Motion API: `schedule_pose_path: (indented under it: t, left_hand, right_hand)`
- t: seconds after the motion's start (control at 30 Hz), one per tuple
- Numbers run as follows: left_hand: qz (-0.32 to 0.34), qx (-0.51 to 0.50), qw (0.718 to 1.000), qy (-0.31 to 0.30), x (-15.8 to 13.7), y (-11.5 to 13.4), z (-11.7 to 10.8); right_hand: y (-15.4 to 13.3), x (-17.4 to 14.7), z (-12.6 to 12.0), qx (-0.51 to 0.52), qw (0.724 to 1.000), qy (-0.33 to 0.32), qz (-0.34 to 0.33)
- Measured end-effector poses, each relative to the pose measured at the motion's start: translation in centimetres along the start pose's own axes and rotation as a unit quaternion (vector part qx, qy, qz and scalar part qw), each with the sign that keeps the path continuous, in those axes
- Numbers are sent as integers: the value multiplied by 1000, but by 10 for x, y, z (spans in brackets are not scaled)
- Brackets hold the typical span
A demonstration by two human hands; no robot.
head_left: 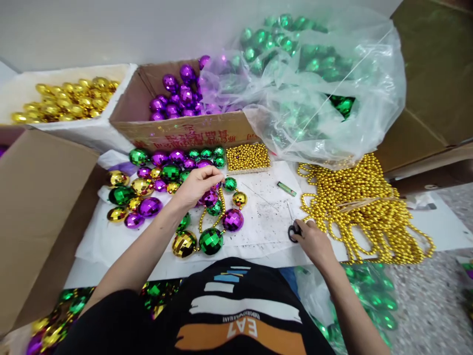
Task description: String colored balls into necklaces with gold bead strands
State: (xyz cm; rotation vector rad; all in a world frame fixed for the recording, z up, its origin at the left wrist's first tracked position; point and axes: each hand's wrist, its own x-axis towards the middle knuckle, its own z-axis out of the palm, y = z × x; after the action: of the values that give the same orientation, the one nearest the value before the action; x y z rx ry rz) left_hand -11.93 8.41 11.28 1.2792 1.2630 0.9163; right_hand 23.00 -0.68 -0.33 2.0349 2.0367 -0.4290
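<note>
Holding: right hand (314,240) closed on black-handled metal scissors (294,230), long axis running forward | left hand (202,183) pinched at top of green, gold and purple faceted ball strand (233,220) | strand lies left of scissors, across white sheet (254,233); left hand nearer.

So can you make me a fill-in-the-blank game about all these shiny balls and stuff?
1. The right hand is on the black handle of the ____.
2. The small balls in the white box are all ____.
3. The brown box with red printing, beside the white box, holds round ornaments colored ____.
4. Many green balls show through a clear plastic ____.

Missing words: scissors; gold; purple; bag.
</note>
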Motion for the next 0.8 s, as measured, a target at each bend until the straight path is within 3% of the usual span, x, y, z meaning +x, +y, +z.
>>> schedule_pose_path:
  t: [0.1, 0.2, 0.27, 0.33, 0.37, 0.4, 0.5, 0.57, 0.67, 0.73, 0.8]
  left_hand:
    - [-1, 15, 1000, 11, -13, 5, -3]
    - [34, 33, 999, 16, -27, 5, 0]
    - [66, 46, 997, 18, -36, 3, 7]
    - [92, 52, 994, 19, -45, 0, 14]
    - [100, 51, 993, 21, -50, -1, 17]
    - [105, 50, 993, 25, -55, -2, 18]
    - [111, 42, 991, 55, -69, -6, 11]
    - [106, 27, 991, 78, -75, -9, 3]
    - [92, 7, 991, 92, -76, -15, -4]
    - [85, 4, 992, 94, -74, -18, -3]
    - [79, 7, 992, 95, -73, -21, -3]
  right_hand:
    - [0, -2, -7, 3, 1000, -11, 0]
    - [-18, -5, -20, 120, 991, 55, -4]
    - [-47, -8, -35, 297, 949, 97, -53]
    - [-84, -12, -52, 488, 861, 81, -118]
    - [-102, -13, -60, 539, 825, 74, -150]
    - [-118, -13, -67, 557, 807, 88, -178]
    - [-142, -1, -79, 562, 787, 220, -127]
    - [-142, 16, -81, 600, 753, 264, -59]
    - [-136, 37, -89, 680, 704, 188, -82]
    - [-132, 39, -105, 691, 700, 104, -147]
    - [-122, 30, -134, 670, 712, 75, -197]
